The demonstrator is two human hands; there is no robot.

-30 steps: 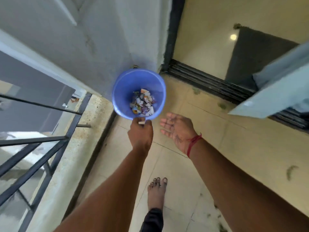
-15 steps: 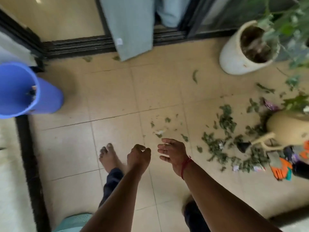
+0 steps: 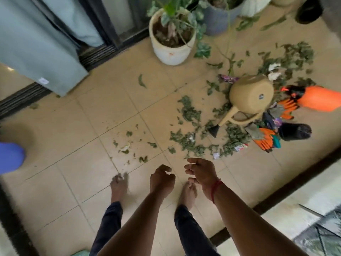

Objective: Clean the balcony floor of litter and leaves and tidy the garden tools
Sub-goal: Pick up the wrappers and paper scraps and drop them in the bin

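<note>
1. A beige tiled balcony floor (image 3: 83,137) is spreading out below the camera, with a dark sliding-door track and a pale curtain (image 3: 36,52) hanging along the upper left.
2. Green leaves (image 3: 190,111) are lying scattered over the right half of the tiles, thickest around a tan watering can (image 3: 251,95). The can is lying tipped on its side, its black-tipped spout pointing toward the person.
3. Bits of litter are sitting among the leaves: a purple wrapper (image 3: 227,77) just above the can and a white scrap (image 3: 216,155) at the near edge of the pile.
4. Orange gloves (image 3: 265,139) are lying just right of the can's handle, with a black pot (image 3: 295,131) on its side beside them. An orange container (image 3: 321,98) (what kind, I cannot tell) is lying at the right edge.
5. A white plant pot (image 3: 171,50) is standing upright near the door, holding a leafy plant.
6. A blue bucket (image 3: 10,157) is showing at the left edge, well apart from the leaves.
7. The left hand (image 3: 161,180) is hanging over the floor with its fingers loosely curled, grasping nothing.
8. The right hand (image 3: 202,172) is hanging just beside it, fingers relaxed and slightly bent, also carrying nothing; a red thread (image 3: 215,189) is circling its wrist.
9. Two bare feet are standing on the tiles below the hands.
</note>
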